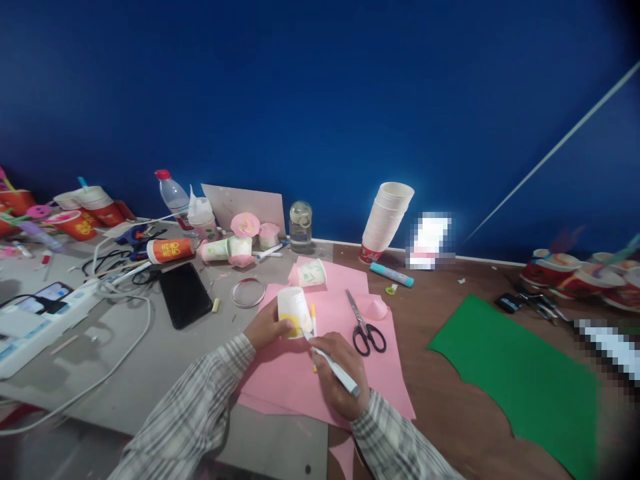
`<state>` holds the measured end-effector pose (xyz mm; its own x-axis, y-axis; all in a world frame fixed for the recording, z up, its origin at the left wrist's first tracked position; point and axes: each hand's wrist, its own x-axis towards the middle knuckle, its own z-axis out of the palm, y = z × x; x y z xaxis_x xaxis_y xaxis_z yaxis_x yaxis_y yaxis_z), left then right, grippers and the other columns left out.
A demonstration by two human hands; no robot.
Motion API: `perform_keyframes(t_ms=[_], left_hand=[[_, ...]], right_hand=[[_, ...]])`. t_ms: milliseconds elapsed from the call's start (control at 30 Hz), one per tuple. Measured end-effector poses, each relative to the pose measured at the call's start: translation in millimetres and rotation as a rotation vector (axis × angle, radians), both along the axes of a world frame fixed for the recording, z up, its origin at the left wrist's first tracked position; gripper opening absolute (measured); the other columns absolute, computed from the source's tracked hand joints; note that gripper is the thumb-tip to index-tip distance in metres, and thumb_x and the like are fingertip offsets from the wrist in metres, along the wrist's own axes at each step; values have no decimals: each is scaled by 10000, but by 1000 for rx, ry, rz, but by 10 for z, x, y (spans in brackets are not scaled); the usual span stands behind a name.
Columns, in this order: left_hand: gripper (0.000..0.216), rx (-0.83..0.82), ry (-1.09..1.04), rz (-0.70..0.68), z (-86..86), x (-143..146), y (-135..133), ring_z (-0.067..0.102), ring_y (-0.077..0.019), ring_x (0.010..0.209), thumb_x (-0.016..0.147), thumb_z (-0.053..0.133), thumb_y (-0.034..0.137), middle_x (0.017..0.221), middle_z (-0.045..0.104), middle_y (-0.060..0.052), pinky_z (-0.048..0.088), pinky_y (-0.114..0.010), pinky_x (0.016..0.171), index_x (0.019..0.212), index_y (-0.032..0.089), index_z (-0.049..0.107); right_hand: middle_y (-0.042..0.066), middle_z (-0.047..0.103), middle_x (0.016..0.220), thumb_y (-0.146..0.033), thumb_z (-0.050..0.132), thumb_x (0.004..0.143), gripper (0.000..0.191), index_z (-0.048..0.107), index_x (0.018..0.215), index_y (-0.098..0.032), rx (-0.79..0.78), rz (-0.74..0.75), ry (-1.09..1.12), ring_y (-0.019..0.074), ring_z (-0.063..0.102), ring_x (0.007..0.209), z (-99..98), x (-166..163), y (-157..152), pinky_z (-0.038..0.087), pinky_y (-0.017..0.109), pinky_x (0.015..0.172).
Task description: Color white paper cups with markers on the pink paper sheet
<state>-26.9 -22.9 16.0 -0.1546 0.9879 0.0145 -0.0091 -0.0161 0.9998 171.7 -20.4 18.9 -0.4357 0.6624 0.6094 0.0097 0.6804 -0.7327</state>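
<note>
My left hand [269, 327] grips a white paper cup [294, 304] from the left; the cup is upside down and has a yellow patch near its lower edge. My right hand [341, 370] is closed around a white marker [336, 368], its tip at the cup's lower right side. Both hands are over pink paper sheets [280, 387]. A yellow-and-white stick-like thing [313, 313], perhaps another marker, lies partly hidden behind the right hand. Scissors [367, 330] with black handles, a pink paper cone [375, 307] and a leaf-patterned cup [311, 273] rest on the pink paper.
Leaning cups form a tall stack [384, 220] by the blue wall. Close by lie a blue glue stick [391, 274] and, farther right, green paper [525, 380]. To the left are a black phone [185, 295], tape ring [249, 292], power strip [50, 327] and cables. A glass jar [301, 227] stands behind.
</note>
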Motion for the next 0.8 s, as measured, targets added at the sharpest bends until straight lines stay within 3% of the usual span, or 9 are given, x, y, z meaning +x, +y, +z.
perform_keyframes(t_ms=[167, 600, 800], left_hand=[[739, 9, -12, -14, 8, 3, 1, 580, -281, 667, 416, 713, 564, 767, 660, -120, 455, -378, 570, 978, 110, 556], [783, 12, 33, 12, -10, -12, -8, 579, -289, 655, 415, 684, 603, 751, 659, -121, 457, -392, 567, 1002, 102, 555], [755, 11, 54, 29, -49, -35, -4, 579, -295, 675, 425, 670, 617, 771, 659, -133, 454, -390, 574, 969, 103, 572]], right_hand=[[27, 665, 731, -169, 529, 776, 182, 638, 906, -234, 10, -9, -10, 215, 625, 660, 12, 6, 13, 512, 347, 629], [35, 673, 774, -152, 552, 770, 213, 638, 947, -231, -22, 17, -4, 211, 624, 695, 4, 10, 24, 511, 338, 636], [16, 659, 699, -155, 529, 767, 179, 647, 886, -218, 11, -1, 21, 196, 619, 635, 45, 31, 44, 507, 322, 615]])
